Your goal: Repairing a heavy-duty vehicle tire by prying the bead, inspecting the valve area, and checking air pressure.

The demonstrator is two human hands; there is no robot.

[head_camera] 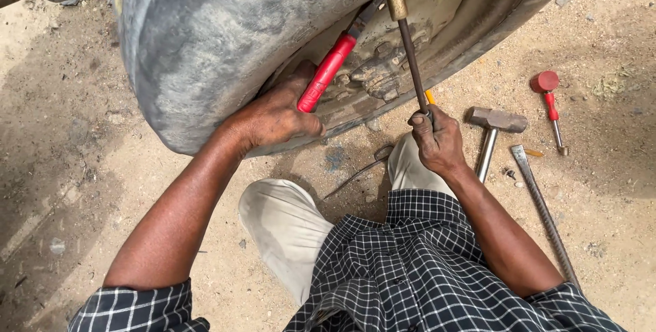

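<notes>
Left hand [277, 116] is wrapped tight around the red handle of a pry tool [335, 65], tip pushed against the wheel hub [383, 65] inside the big dusty tyre [205, 38]. Right hand [437, 140] fists the thin shaft of a small hammer [410, 48], brass-coloured head up by the rim. On the sandy ground to the right: sledgehammer [493, 130], red-handled tool [550, 103], ribbed steel bar [543, 212]. A thin curved metal piece [359, 171] lies between the knees.
</notes>
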